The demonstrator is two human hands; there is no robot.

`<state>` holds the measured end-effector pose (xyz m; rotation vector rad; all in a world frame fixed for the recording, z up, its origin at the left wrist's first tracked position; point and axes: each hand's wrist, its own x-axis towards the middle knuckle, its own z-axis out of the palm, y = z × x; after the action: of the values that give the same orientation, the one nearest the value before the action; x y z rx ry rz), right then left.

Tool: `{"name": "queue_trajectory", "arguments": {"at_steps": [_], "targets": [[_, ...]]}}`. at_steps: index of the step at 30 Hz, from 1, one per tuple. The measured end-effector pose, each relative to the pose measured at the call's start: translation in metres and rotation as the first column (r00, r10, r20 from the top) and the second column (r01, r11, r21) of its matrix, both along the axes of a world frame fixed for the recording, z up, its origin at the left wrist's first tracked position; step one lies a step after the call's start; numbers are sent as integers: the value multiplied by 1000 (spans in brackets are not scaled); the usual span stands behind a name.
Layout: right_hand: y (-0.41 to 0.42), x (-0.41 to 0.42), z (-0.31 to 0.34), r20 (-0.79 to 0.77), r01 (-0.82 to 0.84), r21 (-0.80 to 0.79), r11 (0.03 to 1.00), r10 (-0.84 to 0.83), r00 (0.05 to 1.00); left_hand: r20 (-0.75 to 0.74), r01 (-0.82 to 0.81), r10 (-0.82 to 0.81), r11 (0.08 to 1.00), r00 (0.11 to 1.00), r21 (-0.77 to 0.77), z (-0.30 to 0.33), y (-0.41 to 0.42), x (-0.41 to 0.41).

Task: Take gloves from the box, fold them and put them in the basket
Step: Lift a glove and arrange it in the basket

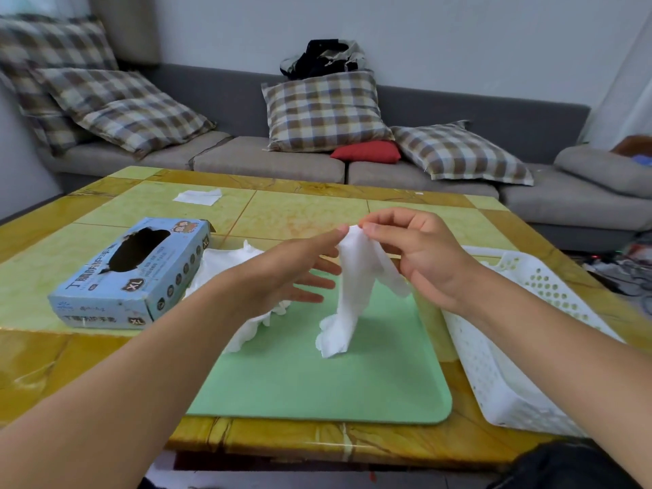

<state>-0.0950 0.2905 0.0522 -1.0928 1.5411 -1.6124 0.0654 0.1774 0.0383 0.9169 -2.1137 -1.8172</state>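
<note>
While both hands [356, 262] pinch its top, the glove [347, 291] hangs between them.

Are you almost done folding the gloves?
Not yet. Some gloves are out of the box, piled unfolded beside it. The right hand and left hand pinch one white glove over the green mat. Folding it and filling the basket remain.

White thin glove [347, 294], pale green flat mat [317, 375], light blue cardboard box [134, 277], white perforated plastic basket [522, 333], brown-checked fabric cushions [324, 111].
</note>
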Motion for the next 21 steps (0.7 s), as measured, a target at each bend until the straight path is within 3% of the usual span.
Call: {"name": "queue_trajectory", "arguments": {"at_steps": [3,5,8,10,12,13,14,16,18,20,21], "targets": [[2,6,1,-2,-58,3,998,58,998,-187,86,-36,960,982,266,8,7,-5],[3,13,5,62,-207,-8,978,207,976,-293,108,-30,961,956,253,10,13,-6],[7,23,17,235,-435,-96,895,445,864,-424,52,46,975,904,216,13,23,-5],[13,25,22,122,-502,-85,861,509,852,-422,-32,142,966,895,256,14,21,-5],[17,26,24,-128,-394,-37,918,387,913,-409,-69,224,930,885,360,16,18,-6],[18,25,25,-278,-259,-62,964,232,932,-411,-66,262,899,873,433,17,17,-5],[16,23,25,-412,-93,-138,986,28,911,-421,-40,285,864,861,503,18,16,-4],[10,12,22,-516,178,-226,958,-273,812,-447,27,293,813,845,582,20,16,-2],[8,7,18,-455,250,-7,968,-226,861,-468,82,269,793,842,603,21,17,-1],[9,4,12,-143,45,244,969,-10,990,-469,147,190,792,863,592,22,20,1],[13,5,12,4,-62,250,966,63,998,-462,184,128,800,878,572,24,23,2]]}}
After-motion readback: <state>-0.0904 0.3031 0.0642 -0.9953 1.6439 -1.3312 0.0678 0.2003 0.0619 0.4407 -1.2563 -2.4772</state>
